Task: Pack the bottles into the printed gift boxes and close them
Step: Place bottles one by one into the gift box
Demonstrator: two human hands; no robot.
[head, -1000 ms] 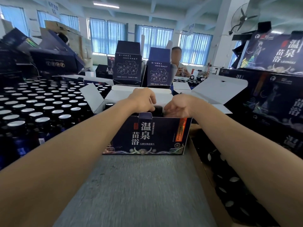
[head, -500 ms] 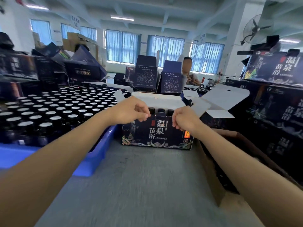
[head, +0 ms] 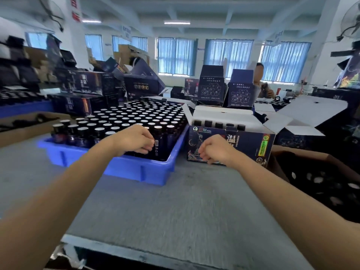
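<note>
1. The left hand (head: 134,140) is over the near right corner of the blue tray (head: 136,170), fingers curled against one bottle (head: 158,133) among the packed bottles (head: 136,114). I cannot tell whether they have closed round it.
2. The right hand (head: 215,150) hangs in front of the printed gift box (head: 251,145), fingers loosely curled, holding nothing that I can see.
3. The box stands on the table (head: 175,207) just right of the tray, with its flaps open and a row of bottle necks showing inside.
4. The bottles stand shoulder to shoulder, so one pulled out at a slant could topple its neighbours.
5. Nothing steadies the box, so a bottle knocking its front edge could shove it or slip free.
</note>
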